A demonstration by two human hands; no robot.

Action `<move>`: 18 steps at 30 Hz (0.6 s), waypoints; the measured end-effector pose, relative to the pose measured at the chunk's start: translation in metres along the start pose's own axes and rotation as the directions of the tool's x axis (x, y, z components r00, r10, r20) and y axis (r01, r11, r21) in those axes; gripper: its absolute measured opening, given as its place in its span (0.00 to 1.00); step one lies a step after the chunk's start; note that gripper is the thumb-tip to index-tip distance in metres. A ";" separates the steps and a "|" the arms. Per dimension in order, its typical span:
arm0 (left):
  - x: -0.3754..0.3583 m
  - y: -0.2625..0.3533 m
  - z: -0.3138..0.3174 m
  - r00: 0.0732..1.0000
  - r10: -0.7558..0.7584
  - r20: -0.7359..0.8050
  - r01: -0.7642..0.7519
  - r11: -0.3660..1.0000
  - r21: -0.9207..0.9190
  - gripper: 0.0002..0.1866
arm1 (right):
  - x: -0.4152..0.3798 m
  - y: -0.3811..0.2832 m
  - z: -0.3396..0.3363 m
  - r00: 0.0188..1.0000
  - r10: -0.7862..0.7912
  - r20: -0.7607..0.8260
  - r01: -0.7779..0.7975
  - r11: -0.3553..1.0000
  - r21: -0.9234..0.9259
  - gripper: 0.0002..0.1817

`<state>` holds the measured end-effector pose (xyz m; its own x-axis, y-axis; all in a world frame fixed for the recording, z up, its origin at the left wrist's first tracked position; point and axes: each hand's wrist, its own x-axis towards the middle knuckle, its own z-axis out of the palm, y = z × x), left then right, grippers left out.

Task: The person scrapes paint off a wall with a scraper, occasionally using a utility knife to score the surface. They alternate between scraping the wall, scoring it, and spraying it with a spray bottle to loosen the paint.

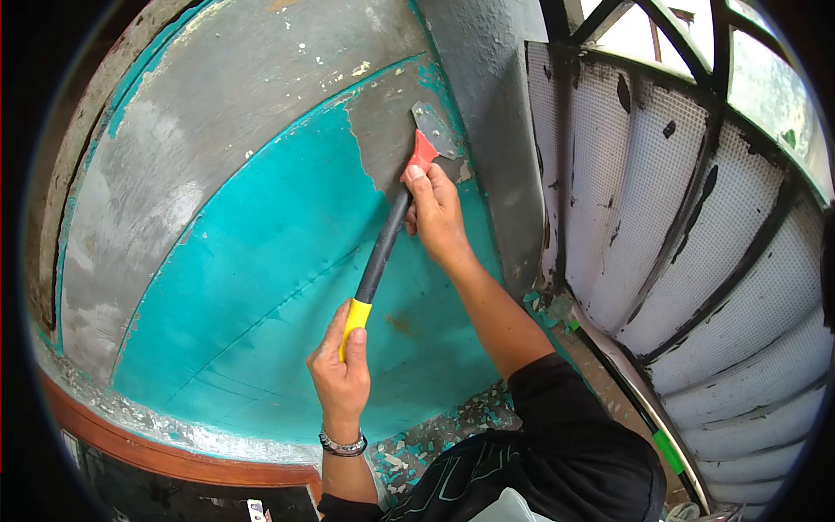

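Note:
A long-handled scraper slants up across the wall, with a black shaft, a yellow grip end and a red head. Its flat metal blade rests at the bare grey patch near the wall's corner. My left hand is wrapped round the yellow end, a bracelet on its wrist. Higher up, my right hand grips the shaft just below the red head. Turquoise paint covers the lower wall, with a ragged edge beside the bare patch. Whether the blade's edge touches the surface is hard to tell.
Paint flakes lie scattered along the floor at the wall's foot. A grey pillar stands to the right, beside a black metal frame with white mesh panels. Brown wooden trim runs along the lower left.

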<state>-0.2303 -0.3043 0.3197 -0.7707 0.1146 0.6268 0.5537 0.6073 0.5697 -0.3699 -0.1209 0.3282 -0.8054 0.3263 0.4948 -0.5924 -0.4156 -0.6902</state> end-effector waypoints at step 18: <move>0.023 0.021 -0.018 0.998 0.054 0.043 -0.053 0.999 -0.007 0.21 | 0.009 -0.007 0.002 0.999 -0.019 -0.027 0.021 0.998 0.067 0.18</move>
<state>-0.2305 -0.3033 0.3559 -0.7526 0.1804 0.6333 0.5964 0.5944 0.5394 -0.3729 -0.1165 0.3389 -0.7932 0.3569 0.4934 -0.6090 -0.4643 -0.6431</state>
